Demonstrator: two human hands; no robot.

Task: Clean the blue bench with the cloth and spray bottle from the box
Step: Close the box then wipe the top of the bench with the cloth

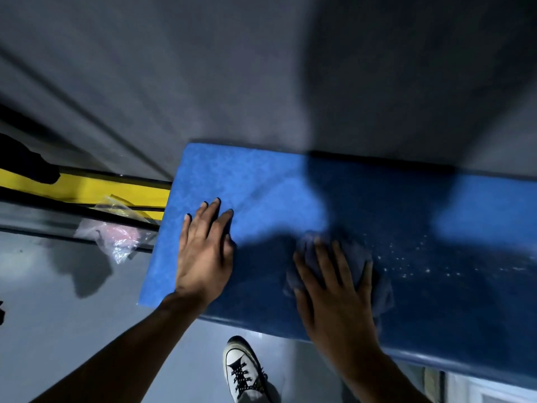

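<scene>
Head view: a dim room with a grey wall behind and a glossy grey floor (37, 330) below; a yellow and black striped band (87, 190) runs along the wall's foot at left, with a crumpled clear plastic bag (116, 237) lying beside it on the floor. The blue bench (261, 181) stands against the wall, its long axis running from centre-left out past the right edge of the picture, its left end in light and the rest largely in shadow. The left hand (203, 251) lies flat on the bench near its left end, fingers spread, its grip open and holding nothing; I judge it to be bracing. The right hand (334, 289) presses palm-down on the cloth (377, 283), a bunched grey-blue rag resting on the bench top towards the near edge; the fingers are spread over it, so it is held by pressure and not by a closed grip. Pale droplets or specks (412, 263) lie on the bench surface just to the right of the cloth, apart from it. The relation that governs the coming move: the wetted patch lies rightward of the cloth along the bench's long axis, and the right hand is much the nearer. The likely stroke is therefore a rightward wipe. Neither spray bottle nor box is in view. A white laced shoe (244, 370) stands on the floor below the bench's near edge.
</scene>
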